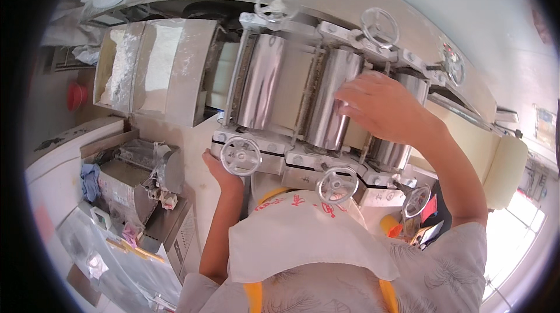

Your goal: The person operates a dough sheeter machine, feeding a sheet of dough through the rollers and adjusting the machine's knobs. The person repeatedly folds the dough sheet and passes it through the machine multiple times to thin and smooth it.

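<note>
Steel machine (298, 178) ahead, my loose right hand (382, 103) seemingly checks its middle roller (329, 98), next needing care; left hand (227, 180), near-left corner, grip unclear.

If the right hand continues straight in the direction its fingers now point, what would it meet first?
Probably the middle metal roller, which the right hand partly overlaps in view; depth is unclear, so they may be touching.
</note>
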`<state>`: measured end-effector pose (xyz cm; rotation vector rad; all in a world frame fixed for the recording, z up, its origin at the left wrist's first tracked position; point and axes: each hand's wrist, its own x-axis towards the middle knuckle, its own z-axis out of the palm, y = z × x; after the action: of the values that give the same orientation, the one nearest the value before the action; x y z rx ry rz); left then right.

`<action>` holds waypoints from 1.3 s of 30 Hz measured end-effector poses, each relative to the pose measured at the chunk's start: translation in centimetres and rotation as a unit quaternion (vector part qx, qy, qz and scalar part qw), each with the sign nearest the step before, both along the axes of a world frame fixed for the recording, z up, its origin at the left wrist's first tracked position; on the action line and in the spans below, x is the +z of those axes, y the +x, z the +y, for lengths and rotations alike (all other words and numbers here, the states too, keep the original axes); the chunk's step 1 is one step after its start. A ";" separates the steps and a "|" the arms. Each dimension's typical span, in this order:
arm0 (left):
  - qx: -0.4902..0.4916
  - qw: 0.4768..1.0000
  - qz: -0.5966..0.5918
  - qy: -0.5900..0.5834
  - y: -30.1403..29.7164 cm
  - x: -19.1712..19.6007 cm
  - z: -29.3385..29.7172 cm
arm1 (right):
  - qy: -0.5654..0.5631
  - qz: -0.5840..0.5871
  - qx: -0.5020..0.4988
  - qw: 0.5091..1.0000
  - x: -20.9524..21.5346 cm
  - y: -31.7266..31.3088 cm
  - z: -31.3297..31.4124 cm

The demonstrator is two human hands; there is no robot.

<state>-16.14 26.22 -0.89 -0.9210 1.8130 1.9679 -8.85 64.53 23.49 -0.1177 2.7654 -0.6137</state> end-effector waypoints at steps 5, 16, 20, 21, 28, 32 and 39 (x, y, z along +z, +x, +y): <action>-0.007 0.998 -0.033 0.052 -0.7 2.5 1.7 | 0.047 -0.012 -0.064 0.997 -0.9 8.4 2.2; -0.044 0.996 -0.076 -0.003 -1.7 2.4 0.2 | -0.023 0.044 -0.121 0.991 0.7 9.2 2.2; -0.049 0.995 -0.081 0.026 -1.6 3.0 0.5 | -0.025 0.050 -0.137 0.989 1.3 9.7 1.7; -0.051 0.995 -0.079 0.028 -1.5 3.0 0.4 | -0.036 0.055 -0.145 0.987 1.7 9.8 1.5; -0.079 0.993 -0.081 0.035 -1.3 3.4 0.1 | -0.064 0.119 -0.300 0.944 3.9 13.3 1.2; -0.096 0.991 -0.085 0.041 -1.6 3.9 0.1 | -0.113 0.198 -0.467 0.855 4.0 16.9 0.1; -0.130 0.987 -0.084 0.043 -2.1 4.4 -0.5 | -0.121 0.321 -0.685 0.643 0.2 23.8 -3.4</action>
<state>-18.28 25.68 3.48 -0.7552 1.6477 1.7399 14.90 61.13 23.66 2.2789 2.7967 -1.4420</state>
